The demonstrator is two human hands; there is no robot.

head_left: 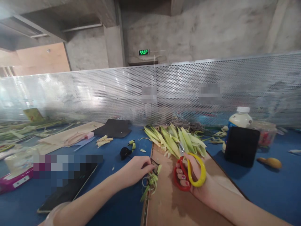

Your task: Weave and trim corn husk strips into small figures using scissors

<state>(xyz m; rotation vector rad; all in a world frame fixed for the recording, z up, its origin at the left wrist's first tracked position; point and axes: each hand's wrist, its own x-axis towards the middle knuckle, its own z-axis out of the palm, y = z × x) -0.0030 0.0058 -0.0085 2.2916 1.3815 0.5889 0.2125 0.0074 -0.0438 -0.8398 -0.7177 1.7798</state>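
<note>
My left hand (137,169) is closed in a pinch at the left edge of a brown board (164,204). Its fingers grip the top of a small bundle of green plant strips (152,179), whose pale curly ends hang below. Part of the bundle is hidden by the fingers. Over the board, my right hand (195,169) is wrapped round a pair of scissors (202,171) with one red and one yellow handle. The blades point away from me, towards a pile of green corn husks (174,139) at the board's far end.
On the right, a black box-like object (242,147) stands before a white-capped bottle (240,118), near a small brown gourd-shaped thing (270,162). A dark tablet-like slab (68,185) lies left. Black sheet (114,128) lies behind. A perforated metal screen (98,91) closes the table's back.
</note>
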